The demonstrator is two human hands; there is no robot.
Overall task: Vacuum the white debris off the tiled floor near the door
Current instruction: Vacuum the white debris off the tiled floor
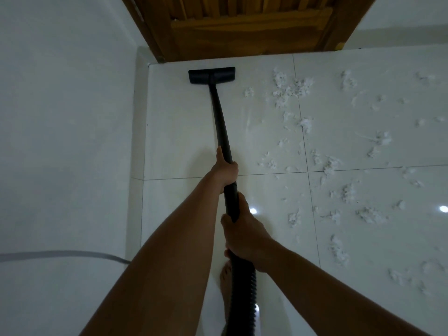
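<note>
- One bare foot stands at 6 o'clock on the glossy white tiled floor, partly hidden behind one black ribbed hose.
- Just above it the right hand grips the lower end of the one black vacuum wand, where the hose joins. Its fingers are wrapped round from beneath and the thumb lies along the tube.
- Further up the tube, near the frame's centre, the left hand holds the same wand. Its fingers are curled tight round it, thumb pointing toward 12 o'clock.
- The wand runs from both hands toward 12 o'clock and ends in one flat black floor head, which lies flat on the tile just short of the door's threshold.
- White fluffy debris lies in tufts too many to count. They spread from 1 o'clock round to 4 o'clock, all to the right of the wand and well apart from both hands. The nearest tuft to the head sits at its 4 o'clock; none touches it.
- Two bright light reflections show on the tiles at 3 to 4 o'clock.
- One grey cable crosses at 8 o'clock.
- A plain white wall fills 9 o'clock.
- One brown wooden door in its frame closes the view at 12 o'clock.
</note>
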